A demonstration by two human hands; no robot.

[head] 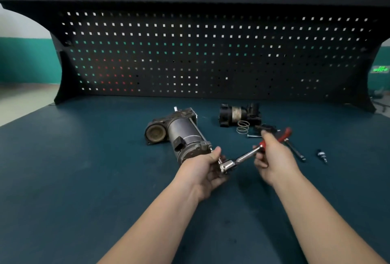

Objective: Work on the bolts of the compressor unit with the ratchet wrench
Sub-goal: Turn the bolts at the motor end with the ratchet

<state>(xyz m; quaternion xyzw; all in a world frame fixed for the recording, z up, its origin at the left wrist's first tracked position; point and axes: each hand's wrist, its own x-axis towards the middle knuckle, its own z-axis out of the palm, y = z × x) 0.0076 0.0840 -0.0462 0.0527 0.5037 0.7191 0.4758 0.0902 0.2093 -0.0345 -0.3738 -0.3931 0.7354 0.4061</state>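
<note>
The grey compressor unit (179,131) lies on its side on the dark green bench mat (84,168), its round opening facing left and a long through-bolt (197,127) along its right side. My left hand (205,168) is at the unit's near end, fingers around the chrome head of the ratchet wrench (242,158). The wrench runs up and to the right from the unit. My right hand (273,158) is closed on its red and black handle. Whether the socket sits on a bolt head is hidden by my left hand.
Behind the wrench lie a second black motor part (239,114), a wire spring (243,127), a loose bolt (254,136), another chrome tool (295,150) and a small fitting (322,155). A black pegboard (211,56) closes the back of the bench.
</note>
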